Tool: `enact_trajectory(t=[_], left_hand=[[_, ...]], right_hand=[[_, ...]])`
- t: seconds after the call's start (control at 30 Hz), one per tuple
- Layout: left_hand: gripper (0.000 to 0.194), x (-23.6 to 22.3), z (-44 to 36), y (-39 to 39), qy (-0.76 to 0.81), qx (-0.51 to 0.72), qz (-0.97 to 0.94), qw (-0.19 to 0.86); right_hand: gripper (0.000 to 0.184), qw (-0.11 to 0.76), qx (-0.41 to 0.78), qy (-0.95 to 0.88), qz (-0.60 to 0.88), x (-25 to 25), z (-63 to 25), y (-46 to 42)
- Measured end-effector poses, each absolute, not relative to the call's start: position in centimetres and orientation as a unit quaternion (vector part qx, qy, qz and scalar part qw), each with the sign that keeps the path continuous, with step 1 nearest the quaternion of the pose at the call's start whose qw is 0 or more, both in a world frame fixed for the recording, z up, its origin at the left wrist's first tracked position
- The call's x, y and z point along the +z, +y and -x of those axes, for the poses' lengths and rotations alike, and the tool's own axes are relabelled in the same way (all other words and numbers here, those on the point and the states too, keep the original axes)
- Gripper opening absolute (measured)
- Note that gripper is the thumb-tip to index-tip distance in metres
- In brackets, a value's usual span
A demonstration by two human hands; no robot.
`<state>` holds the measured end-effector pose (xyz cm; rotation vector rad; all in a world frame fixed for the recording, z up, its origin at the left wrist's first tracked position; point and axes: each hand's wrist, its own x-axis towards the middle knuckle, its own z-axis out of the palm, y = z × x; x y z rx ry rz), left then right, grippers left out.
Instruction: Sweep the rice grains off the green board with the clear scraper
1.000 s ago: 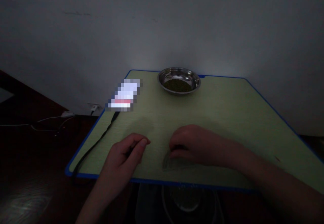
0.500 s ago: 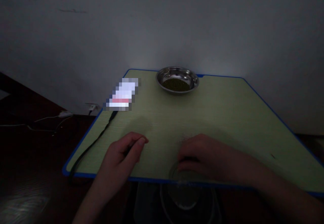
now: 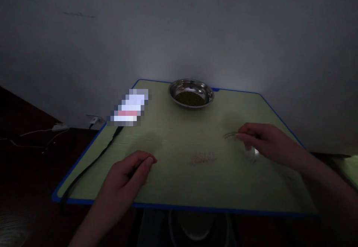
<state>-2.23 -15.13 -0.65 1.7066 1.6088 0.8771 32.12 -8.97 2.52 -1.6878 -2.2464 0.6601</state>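
Observation:
My right hand [image 3: 260,141] pinches the rim of a clear bowl [image 3: 253,154] over the right half of the table. Most of the bowl is hidden behind the fingers, and a bright glint shows on its side. To the left of it, a small patch of pale grains [image 3: 204,158] lies on the tabletop. My left hand [image 3: 131,176] hovers near the front left, thumb pressed to the forefinger; whether anything small is between them is hidden. A steel bowl [image 3: 191,106] with small green beans [image 3: 190,98] in it stands at the far edge.
The light green table [image 3: 156,127] has a blue rim and stands against a grey wall. A glowing, blurred phone [image 3: 130,107] lies at the left with a black cable [image 3: 92,165] attached. Below the front edge sits a dark round vessel [image 3: 197,226]. The room is dim.
My right hand has moved the clear bowl from the front edge toward the right and back, uncovering the pale grains. My left hand keeps its pinch. The view has shifted slightly.

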Motion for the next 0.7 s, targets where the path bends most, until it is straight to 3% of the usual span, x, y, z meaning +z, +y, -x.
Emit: enact_trajectory(t=[0.2, 0.7], left_hand=[[0.028, -0.4, 2.2, -15.2, 0.61, 0.337, -0.639, 0.325], [0.031, 0.1, 1.7, -15.1, 0.629, 0.328, -0.626, 0.324]], right_hand=[[0.03, 0.069, 0.273, -0.734, 0.618, 1.1, -33.8, -8.4], [0.016, 0.057, 0.12, -0.897, 0.422, 2.5, -21.9, -5.1]])
